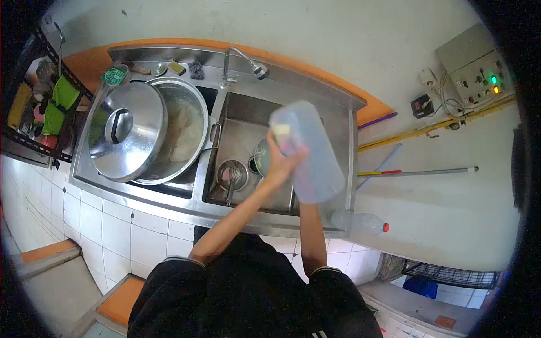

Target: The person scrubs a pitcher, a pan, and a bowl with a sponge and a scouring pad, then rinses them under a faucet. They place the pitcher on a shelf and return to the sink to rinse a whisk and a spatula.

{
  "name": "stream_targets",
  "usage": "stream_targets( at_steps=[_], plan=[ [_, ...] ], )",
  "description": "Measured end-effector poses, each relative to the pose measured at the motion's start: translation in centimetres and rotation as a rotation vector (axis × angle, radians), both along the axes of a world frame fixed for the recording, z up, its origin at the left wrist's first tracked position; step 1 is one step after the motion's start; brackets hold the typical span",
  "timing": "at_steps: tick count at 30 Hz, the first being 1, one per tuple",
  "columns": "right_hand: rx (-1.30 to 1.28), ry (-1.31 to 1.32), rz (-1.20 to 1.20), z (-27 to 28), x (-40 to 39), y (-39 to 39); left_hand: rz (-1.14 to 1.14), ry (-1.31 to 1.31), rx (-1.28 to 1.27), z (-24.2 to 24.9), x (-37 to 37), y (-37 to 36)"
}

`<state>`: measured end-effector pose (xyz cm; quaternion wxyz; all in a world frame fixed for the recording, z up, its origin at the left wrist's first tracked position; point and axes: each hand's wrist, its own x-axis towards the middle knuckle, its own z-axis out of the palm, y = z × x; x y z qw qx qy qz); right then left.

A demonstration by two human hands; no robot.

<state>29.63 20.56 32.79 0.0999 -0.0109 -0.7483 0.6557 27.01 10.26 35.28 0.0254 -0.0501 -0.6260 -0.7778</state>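
Note:
A translucent plastic container (318,160) is tilted over the sink (242,121), its outline blurred by motion. My left hand (278,163) is closed at its left side, against a pale yellow sponge (281,131). My right hand (304,188) grips the container from behind and below, mostly hidden and only dimly visible through the plastic. Beneath my hands in the basin lie a small metal bowl (232,175) with a utensil in it and a greenish bowl (261,156), partly covered by my left hand.
A large pot (205,121) with cloudy liquid stands left of the basin, its lid (128,132) resting across it. A faucet (225,70) rises behind the sink. A plastic bottle (366,223) lies at the right front corner. A dish rack (70,121) is far left.

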Motion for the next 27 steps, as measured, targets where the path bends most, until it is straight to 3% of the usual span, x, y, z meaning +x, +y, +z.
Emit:
stream_targets(
  at_steps=[2, 3, 6, 7, 11, 17, 21, 23, 26, 27],
  plan=[
    [0.020, -0.007, 0.030, -0.2, -0.9, -0.4, -0.047, -0.308, 0.504, 2.0, -1.7, -1.7],
    [0.022, -0.009, 0.039, -0.2, -0.9, -0.6, -0.096, -0.292, 0.632, 1.7, -2.8, -2.8],
    [0.052, -0.023, 0.081, -0.6, -0.5, -1.5, -0.111, -0.262, 0.651, -0.6, -2.9, -3.3],
    [0.061, -0.025, 0.086, -0.7, -0.4, -1.8, -0.114, -0.190, 0.504, -0.3, -1.5, -2.9],
    [0.081, -0.023, 0.095, -1.0, -1.4, -2.7, -0.162, -0.304, 0.754, 0.3, 0.2, -2.0],
    [0.067, -0.041, 0.115, -0.8, -3.8, -2.0, -0.075, -0.130, 0.464, -1.9, -3.7, -1.2],
    [0.066, -0.085, 0.150, -0.7, -5.2, -2.3, -0.003, -0.218, 0.527, -0.8, -3.9, -1.2],
    [0.030, -0.105, 0.176, -1.5, -6.3, -2.5, 0.031, -0.272, 0.633, -1.6, -4.7, -1.3],
    [-0.389, -0.046, 0.185, -8.3, -7.7, -1.7, -0.065, -0.387, 0.784, -3.0, -6.3, -2.8],
    [-0.351, -0.043, 0.184, -7.4, -7.6, -2.2, -0.091, -0.380, 0.741, -2.3, -5.9, -2.9]
  ],
)
